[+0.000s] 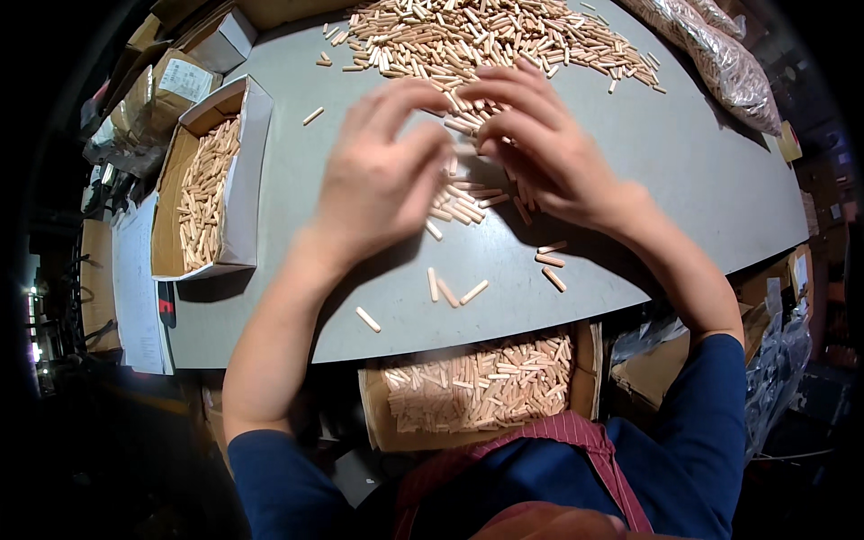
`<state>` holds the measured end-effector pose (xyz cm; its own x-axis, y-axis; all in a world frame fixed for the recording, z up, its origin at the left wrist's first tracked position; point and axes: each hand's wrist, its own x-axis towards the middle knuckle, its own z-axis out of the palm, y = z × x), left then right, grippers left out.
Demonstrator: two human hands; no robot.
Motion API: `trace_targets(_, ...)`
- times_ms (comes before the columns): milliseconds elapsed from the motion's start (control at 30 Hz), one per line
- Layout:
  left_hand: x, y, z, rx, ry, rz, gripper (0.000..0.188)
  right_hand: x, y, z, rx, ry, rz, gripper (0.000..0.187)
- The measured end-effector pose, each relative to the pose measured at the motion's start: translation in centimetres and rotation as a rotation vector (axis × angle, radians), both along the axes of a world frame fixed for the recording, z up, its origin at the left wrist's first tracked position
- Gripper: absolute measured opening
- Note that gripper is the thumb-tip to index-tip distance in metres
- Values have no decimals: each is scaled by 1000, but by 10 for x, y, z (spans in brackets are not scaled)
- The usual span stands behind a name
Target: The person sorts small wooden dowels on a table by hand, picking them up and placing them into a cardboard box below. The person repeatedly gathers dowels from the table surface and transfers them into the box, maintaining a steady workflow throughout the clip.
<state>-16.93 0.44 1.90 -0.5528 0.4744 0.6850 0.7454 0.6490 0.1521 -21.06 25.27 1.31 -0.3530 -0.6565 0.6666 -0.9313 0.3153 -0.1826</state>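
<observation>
Both of my hands hover over a grey table covered with short wooden dowel pins. My left hand is blurred, fingers spread and curved, resting over a small cluster of pins. My right hand lies palm down with fingers apart at the near edge of the big heap of pins. I cannot see a pin clearly gripped in either hand. A few loose pins lie near the table's front edge.
An open cardboard box of pins sits on the table's left. Another box full of pins stands below the front edge by my lap. Clear plastic bags lie at the far right. Cartons are stacked at the far left.
</observation>
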Motion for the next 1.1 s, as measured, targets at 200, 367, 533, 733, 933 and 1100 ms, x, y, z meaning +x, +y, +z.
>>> trace_targets(200,-37,-101,34,-176,349,714,21,-27,38,-2,-35,-272,-265,30)
trace_targets(367,-24,-163,35,-403,54,1412,36,-41,59,-4,167,-281,-390,21)
trace_targets(533,-33,-144,22,-407,206,1081,34,-20,47,4,198,-376,-277,17)
trace_targets(733,-19,-57,13,-160,-13,334,22,-1,32,4,150,-472,85,18)
trace_targets(933,-14,-36,1,-42,-110,131,13,-9,50,13,36,-590,-84,19)
trace_targets(1100,-12,-36,-1,-51,-259,146,18,-20,73,27,284,-765,-285,21)
